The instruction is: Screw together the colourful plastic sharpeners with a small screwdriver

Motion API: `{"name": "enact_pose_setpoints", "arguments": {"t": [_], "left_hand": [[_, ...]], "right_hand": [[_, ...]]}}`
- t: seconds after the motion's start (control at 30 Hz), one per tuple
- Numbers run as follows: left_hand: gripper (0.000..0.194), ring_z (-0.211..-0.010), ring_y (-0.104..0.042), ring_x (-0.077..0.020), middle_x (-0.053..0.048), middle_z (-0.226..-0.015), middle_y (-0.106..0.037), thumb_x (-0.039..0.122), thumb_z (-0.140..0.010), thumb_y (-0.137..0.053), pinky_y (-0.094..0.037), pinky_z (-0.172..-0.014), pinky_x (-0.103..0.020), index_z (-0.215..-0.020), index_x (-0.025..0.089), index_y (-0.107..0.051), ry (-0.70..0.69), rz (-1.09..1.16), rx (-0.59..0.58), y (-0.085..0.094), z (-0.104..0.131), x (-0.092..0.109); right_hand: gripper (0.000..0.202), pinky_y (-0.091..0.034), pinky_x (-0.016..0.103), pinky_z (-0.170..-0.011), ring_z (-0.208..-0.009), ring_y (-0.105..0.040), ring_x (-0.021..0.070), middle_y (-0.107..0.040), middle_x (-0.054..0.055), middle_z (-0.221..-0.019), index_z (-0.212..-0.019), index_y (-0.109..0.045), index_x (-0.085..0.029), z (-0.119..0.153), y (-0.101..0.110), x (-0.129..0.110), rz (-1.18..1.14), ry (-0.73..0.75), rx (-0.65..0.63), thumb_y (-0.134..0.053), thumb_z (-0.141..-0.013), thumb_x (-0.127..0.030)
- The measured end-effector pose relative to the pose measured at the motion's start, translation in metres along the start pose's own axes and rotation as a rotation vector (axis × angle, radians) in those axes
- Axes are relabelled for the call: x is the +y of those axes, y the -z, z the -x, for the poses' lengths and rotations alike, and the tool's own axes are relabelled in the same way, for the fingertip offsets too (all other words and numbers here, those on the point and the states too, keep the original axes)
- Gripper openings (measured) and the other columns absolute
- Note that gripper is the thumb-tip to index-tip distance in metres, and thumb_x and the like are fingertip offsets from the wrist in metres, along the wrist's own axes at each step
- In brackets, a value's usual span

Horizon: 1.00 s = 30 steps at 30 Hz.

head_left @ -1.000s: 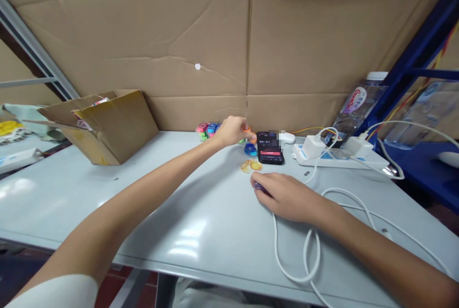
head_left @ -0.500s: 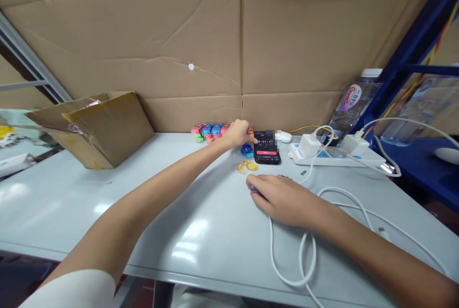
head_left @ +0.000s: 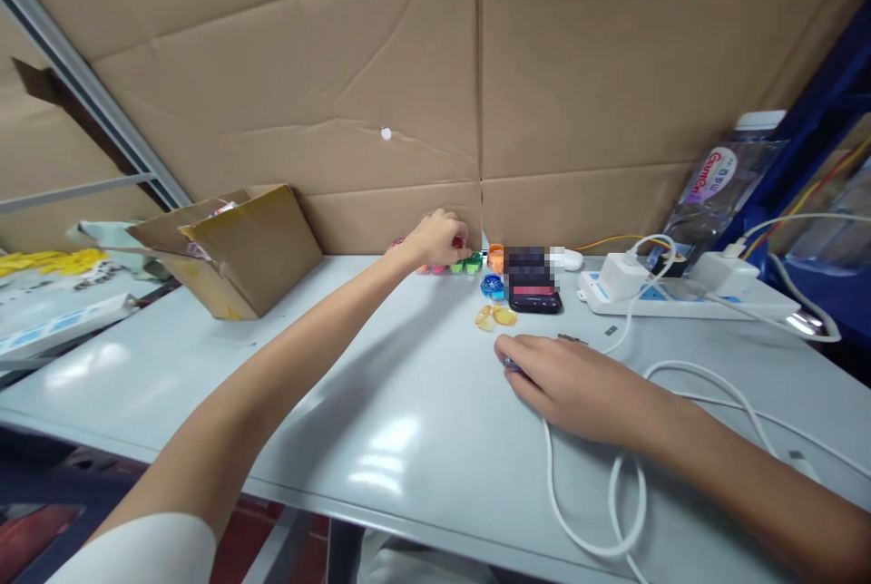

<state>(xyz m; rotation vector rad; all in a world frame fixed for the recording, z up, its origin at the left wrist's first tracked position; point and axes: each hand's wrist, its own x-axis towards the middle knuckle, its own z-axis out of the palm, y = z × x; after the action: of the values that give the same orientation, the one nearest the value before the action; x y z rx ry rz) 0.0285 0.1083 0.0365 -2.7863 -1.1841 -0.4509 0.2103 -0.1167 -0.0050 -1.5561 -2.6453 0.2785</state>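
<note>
Over a row of small colourful plastic pieces (head_left: 472,264) at the back of the table, my left hand (head_left: 444,238) has its fingers closed around a red piece (head_left: 458,242). An orange piece (head_left: 496,257) and a blue round piece (head_left: 492,287) lie to its right, beside a black phone (head_left: 535,301). Two yellowish translucent pieces (head_left: 504,316) rest nearer. My right hand (head_left: 554,377) lies on the table, fingers closed on a small bluish-purple item (head_left: 512,365), mostly hidden under them.
An open cardboard box (head_left: 255,253) stands at the left. A white power strip (head_left: 694,307) with chargers is at the right, a bottle (head_left: 725,171) behind it. Loose white cable (head_left: 612,550) loops around my right forearm. Cardboard (head_left: 408,67) lines the back.
My left hand has moved left from the orange piece by the phone to the row of pieces. The view has shifted left. My right hand stays in about the same place on the table.
</note>
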Motion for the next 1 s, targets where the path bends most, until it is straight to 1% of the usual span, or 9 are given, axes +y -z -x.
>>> {"name": "enact_pose_setpoints", "arguments": {"t": [0.1,0.2,0.3,0.43,0.5,0.6,0.73,0.9,1.0], "left_hand": [[0.031,-0.117,-0.053,-0.0337,-0.012,-0.117,-0.067,0.039,-0.079,-0.069,-0.041,-0.095,-0.044,-0.104,0.021,-0.074,-0.081,-0.102,-0.056,-0.004,0.01,-0.003],[0.038,-0.125,-0.047,-0.0347,-0.014,-0.129,-0.063,0.036,-0.084,-0.064,-0.037,-0.099,-0.047,-0.118,0.021,-0.07,-0.151,-0.168,-0.068,-0.008,0.015,0.007],[0.034,-0.129,-0.045,-0.0338,-0.015,-0.132,-0.064,0.029,-0.083,-0.064,-0.034,-0.102,-0.047,-0.114,0.018,-0.071,-0.235,-0.214,-0.123,-0.011,0.016,0.021],[0.021,-0.122,-0.052,-0.0323,-0.017,-0.114,-0.071,0.016,-0.084,-0.057,-0.036,-0.098,-0.045,-0.098,0.015,-0.073,-0.275,-0.272,-0.217,-0.011,0.023,0.035],[0.021,-0.119,-0.055,-0.0322,-0.017,-0.109,-0.072,0.014,-0.085,-0.054,-0.036,-0.096,-0.045,-0.097,0.015,-0.072,-0.269,-0.284,-0.234,-0.008,0.031,0.039],[0.018,-0.112,-0.059,-0.0324,-0.016,-0.108,-0.071,0.021,-0.089,-0.054,-0.038,-0.09,-0.045,-0.093,0.015,-0.07,-0.221,-0.275,-0.226,0.0,0.049,0.044],[0.028,-0.09,-0.063,-0.0269,-0.012,-0.088,-0.069,0.034,-0.093,-0.053,-0.04,-0.078,-0.038,-0.075,0.017,-0.065,-0.146,-0.227,-0.224,0.007,0.076,0.048],[0.025,-0.098,-0.061,-0.0264,-0.014,-0.111,-0.064,0.036,-0.094,-0.054,-0.044,-0.075,-0.034,-0.107,0.016,-0.061,-0.077,-0.128,-0.15,0.002,0.102,0.039],[0.015,-0.082,-0.059,-0.0222,-0.01,-0.099,-0.063,0.032,-0.092,-0.054,-0.042,-0.067,-0.032,-0.094,0.019,-0.06,-0.061,-0.037,-0.206,0.005,0.11,0.037]], "right_hand": [[0.014,-0.039,0.035,-0.072,-0.086,-0.066,0.0246,-0.069,0.008,-0.099,-0.097,-0.053,-0.02,0.0,0.0,-0.001,0.011,0.003,-0.008,-0.039,-0.102,-0.021],[0.015,-0.04,0.035,-0.074,-0.087,-0.066,0.0247,-0.069,0.008,-0.1,-0.097,-0.053,-0.02,-0.001,0.001,-0.002,-0.005,-0.001,-0.013,-0.039,-0.102,-0.021],[0.016,-0.041,0.036,-0.076,-0.088,-0.066,0.025,-0.068,0.008,-0.101,-0.096,-0.052,-0.02,-0.002,0.002,-0.003,-0.015,-0.014,-0.029,-0.038,-0.103,-0.022],[0.016,-0.043,0.038,-0.079,-0.092,-0.067,0.0261,-0.067,0.008,-0.104,-0.099,-0.051,-0.021,-0.001,0.003,-0.001,-0.024,-0.027,-0.058,-0.037,-0.104,-0.024],[0.016,-0.044,0.039,-0.08,-0.094,-0.068,0.027,-0.067,0.008,-0.105,-0.101,-0.053,-0.021,0.002,0.003,0.001,-0.024,-0.028,-0.071,-0.038,-0.104,-0.025],[0.018,-0.044,0.041,-0.081,-0.097,-0.069,0.0285,-0.068,0.009,-0.107,-0.107,-0.056,-0.021,0.006,0.003,0.002,-0.014,-0.021,-0.083,-0.039,-0.104,-0.026],[0.021,-0.044,0.04,-0.08,-0.095,-0.069,0.0289,-0.068,0.011,-0.106,-0.111,-0.059,-0.02,0.008,0.002,0.001,0.011,0.002,-0.055,-0.041,-0.102,-0.024],[0.015,-0.043,0.036,-0.076,-0.09,-0.067,0.0247,-0.067,0.009,-0.102,-0.1,-0.055,-0.021,0.006,0.004,-0.001,-0.055,-0.029,-0.069,-0.041,-0.102,-0.026],[0.015,-0.04,0.034,-0.072,-0.084,-0.064,0.0218,-0.066,0.007,-0.098,-0.092,-0.05,-0.022,0.003,0.006,-0.001,-0.084,-0.052,-0.079,-0.04,-0.102,-0.028]]}}
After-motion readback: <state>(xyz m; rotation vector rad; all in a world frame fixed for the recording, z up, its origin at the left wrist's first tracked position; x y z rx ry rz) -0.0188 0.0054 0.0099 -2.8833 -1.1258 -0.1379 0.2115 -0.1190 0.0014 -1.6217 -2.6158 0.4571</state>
